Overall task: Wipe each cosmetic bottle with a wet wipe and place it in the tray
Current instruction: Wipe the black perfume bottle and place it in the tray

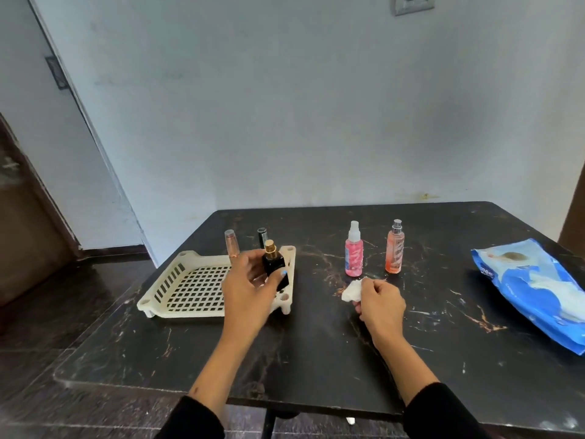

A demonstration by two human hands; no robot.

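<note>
Pale blue wall behind, and below it the dark marbled surface (316, 359) carried everything we cared about. Biggest thing on it was the blue wipe pack (531, 289), lying flat at the right edge, well apart from the action. Over on the left sat the cream slotted tray (177, 289), its rim and grid floor showing, with a clear pink-tinted bottle (231, 243) and a dark-capped one (262, 237) standing upright at its far side; whether they stood inside or just behind it, we could not tell.

Between the tray and the pack, a pink spray bottle (354, 250) and an orange spray bottle (395, 248) stood upright, near each other, not yet in the tray.

Our left hand (250, 289) held the black bottle (274, 264) with its gold cap above the tray's right edge, fingers curled round its body. We judged it glass: small, dense, stiff, slick when damp, breakable if dropped, so the flat sides looked the sound place to hold, not the cap.

Our right hand (381, 304) pinched the crumpled wet wipe (352, 291) against the surface, just in front of the pink bottle: soft, limp, featherlight.
</note>
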